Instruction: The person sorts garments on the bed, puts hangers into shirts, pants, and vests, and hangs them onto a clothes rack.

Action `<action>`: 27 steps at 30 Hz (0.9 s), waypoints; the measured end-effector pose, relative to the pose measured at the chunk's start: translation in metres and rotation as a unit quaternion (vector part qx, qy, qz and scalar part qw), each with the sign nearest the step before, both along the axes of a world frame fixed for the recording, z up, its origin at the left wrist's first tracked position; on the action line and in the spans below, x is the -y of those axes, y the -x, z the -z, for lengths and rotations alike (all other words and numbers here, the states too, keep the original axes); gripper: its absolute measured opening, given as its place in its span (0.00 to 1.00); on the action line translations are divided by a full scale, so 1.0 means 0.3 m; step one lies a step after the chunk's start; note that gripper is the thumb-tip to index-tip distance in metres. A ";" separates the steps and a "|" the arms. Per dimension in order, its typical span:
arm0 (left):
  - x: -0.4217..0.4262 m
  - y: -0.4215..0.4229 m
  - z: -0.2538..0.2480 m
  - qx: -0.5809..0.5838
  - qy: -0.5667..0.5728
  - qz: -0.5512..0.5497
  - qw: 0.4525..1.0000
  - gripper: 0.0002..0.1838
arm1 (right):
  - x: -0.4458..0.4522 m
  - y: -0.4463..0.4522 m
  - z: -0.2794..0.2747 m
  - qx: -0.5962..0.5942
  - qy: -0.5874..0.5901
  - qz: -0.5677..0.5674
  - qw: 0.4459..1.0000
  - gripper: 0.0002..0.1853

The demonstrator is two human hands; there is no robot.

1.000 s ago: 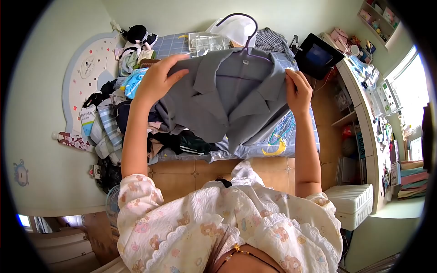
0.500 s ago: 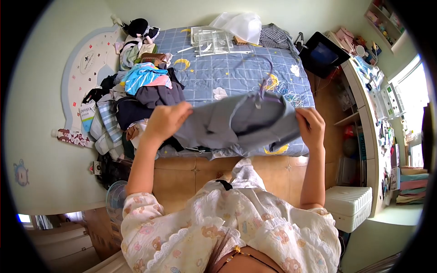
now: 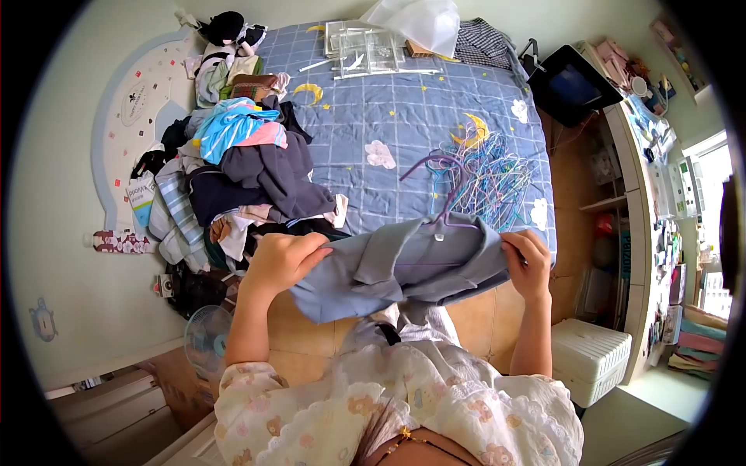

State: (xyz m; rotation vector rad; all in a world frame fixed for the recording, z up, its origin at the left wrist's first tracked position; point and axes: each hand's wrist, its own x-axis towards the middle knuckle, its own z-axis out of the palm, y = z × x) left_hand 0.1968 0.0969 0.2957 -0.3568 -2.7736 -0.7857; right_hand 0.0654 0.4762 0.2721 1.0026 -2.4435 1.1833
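A grey-blue collared jacket [image 3: 350,272] hangs stretched between my two hands, in front of my body at the near edge of the bed. My left hand [image 3: 284,262] pinches one shoulder of it. On the other shoulder my right hand [image 3: 528,260] is closed, thumb and fingers together. A purple hanger [image 3: 458,190] sits inside the jacket, its hook rising out of the collar and pointing toward the bed. The jacket's lower part is folded out of sight below the collar.
On the blue bed [image 3: 350,124] lie a heap of clothes [image 3: 264,171] at left, a tangle of hangers [image 3: 493,182] at right and clear plastic trays [image 3: 373,50] at the back. A fan [image 3: 208,338] stands at left, a white box [image 3: 590,357] at right.
Both hands have come lower and nearer my body with the jacket. Its collar now lies more open and flatter, and the hangers on the bed show more fully.
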 end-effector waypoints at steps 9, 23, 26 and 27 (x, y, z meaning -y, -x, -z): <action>0.288 0.703 0.466 0.107 0.056 -0.242 0.963 0.11 | 0.419 0.782 0.495 0.054 -0.024 0.035 0.998 0.07; 0.070 0.673 1.134 0.272 0.123 -0.414 0.860 0.44 | 0.480 0.968 1.026 0.171 -0.171 -0.004 0.970 0.40; 0.009 0.529 1.130 0.270 0.056 -0.396 0.876 0.37 | 0.470 0.857 1.058 0.202 -0.122 -0.019 0.971 0.28; -0.001 0.474 1.122 0.279 0.040 -0.383 0.880 0.32 | 0.470 0.816 1.085 0.224 -0.120 -0.022 0.967 0.25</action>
